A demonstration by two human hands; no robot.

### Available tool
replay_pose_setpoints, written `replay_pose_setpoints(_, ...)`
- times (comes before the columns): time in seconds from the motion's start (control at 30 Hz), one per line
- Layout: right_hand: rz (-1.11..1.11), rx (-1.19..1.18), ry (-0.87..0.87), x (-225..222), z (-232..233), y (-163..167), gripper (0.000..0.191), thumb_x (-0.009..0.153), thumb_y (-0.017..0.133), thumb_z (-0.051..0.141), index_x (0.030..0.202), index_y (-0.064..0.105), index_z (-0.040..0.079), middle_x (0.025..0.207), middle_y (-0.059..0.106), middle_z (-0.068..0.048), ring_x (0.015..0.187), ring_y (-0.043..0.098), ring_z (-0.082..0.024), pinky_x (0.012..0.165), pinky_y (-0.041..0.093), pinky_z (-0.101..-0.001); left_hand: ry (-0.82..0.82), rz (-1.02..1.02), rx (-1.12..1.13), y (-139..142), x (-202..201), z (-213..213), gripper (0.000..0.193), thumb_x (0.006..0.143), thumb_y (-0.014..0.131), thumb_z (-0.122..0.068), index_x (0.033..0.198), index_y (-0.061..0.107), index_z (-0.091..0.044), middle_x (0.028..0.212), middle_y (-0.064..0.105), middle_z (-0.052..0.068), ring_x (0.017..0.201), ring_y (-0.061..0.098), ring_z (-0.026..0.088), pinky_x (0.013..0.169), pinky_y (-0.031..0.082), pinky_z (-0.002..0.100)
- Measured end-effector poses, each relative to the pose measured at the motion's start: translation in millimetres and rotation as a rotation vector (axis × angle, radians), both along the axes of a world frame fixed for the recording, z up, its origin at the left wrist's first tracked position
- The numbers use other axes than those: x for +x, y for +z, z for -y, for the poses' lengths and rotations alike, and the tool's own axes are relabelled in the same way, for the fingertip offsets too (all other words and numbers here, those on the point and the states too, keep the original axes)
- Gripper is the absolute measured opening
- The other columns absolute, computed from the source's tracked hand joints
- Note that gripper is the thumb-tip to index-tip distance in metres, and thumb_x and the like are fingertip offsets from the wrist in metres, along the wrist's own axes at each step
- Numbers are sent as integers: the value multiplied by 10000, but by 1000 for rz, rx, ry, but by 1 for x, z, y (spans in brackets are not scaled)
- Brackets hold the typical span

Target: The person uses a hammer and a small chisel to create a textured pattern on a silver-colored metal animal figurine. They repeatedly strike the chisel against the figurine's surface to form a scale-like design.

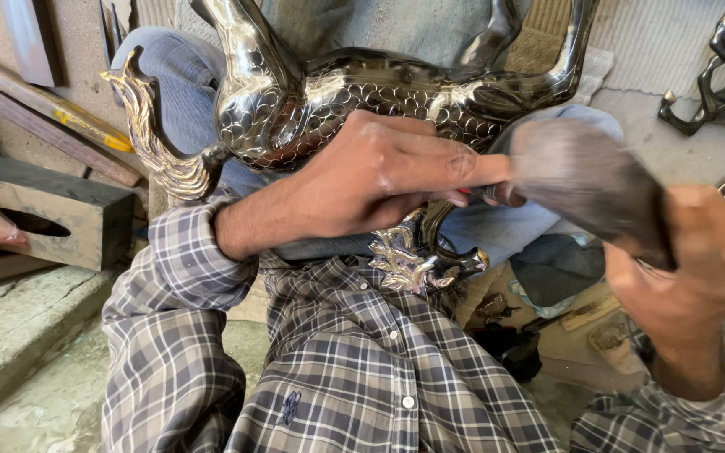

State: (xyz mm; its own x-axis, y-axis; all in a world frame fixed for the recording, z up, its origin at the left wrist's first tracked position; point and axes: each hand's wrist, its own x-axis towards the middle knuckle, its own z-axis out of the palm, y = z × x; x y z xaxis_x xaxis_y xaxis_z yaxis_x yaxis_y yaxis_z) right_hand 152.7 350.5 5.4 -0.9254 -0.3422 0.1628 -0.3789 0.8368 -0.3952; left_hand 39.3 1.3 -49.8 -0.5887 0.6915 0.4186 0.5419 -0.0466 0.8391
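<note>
1. Here, the left hand (362, 180) pinches a thin red-tipped tool (476, 193) against the shiny scaled metal bird figure (295, 105) lying across the lap.
2. The right hand (690, 260) clenches a blurred dark wooden mallet (585, 180) — its head beside the tool.

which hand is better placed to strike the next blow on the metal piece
Right, most likely. The right hand grips the dark mallet, raised beside the scaled metal figure. The left hand is busy pressing a thin tool against the figure on the lap.
</note>
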Motion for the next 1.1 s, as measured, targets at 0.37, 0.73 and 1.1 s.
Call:
replay_pose_setpoints(0.37, 225, 207, 181, -45, -1, 38, 733, 947, 732, -28, 1537, 298, -60, 1074, 600, -238, 914, 679, -302, 707, 529, -339, 357, 123, 50, 1, 28, -1, 488, 1007, 754, -6, 1435, 587, -171, 1140, 782, 28, 937, 780, 142, 790, 661, 273)
replay_pose_setpoints(0.73, 246, 145, 218, -62, 19, 49, 881, 909, 738, -124, 1642, 289, 69, 1106, 614, -213, 894, 641, -261, 736, 538, -353, 313, 216, 204, -4, 23, 1, 455, 1071, 744, -60, 1470, 557, -169, 1262, 745, 72, 1073, 789, 168, 894, 711, 293)
replay_pose_setpoints(1.1, 172, -250, -282, 36, -16, -5, 501, 1017, 731, -138, 1407, 450, 4, 1020, 611, -169, 800, 606, -203, 696, 472, -274, 55, -14, 19, -9, 1, 11, 599, 1014, 772, -33, 1524, 515, -213, 1261, 726, 25, 1076, 772, 192, 822, 657, 304)
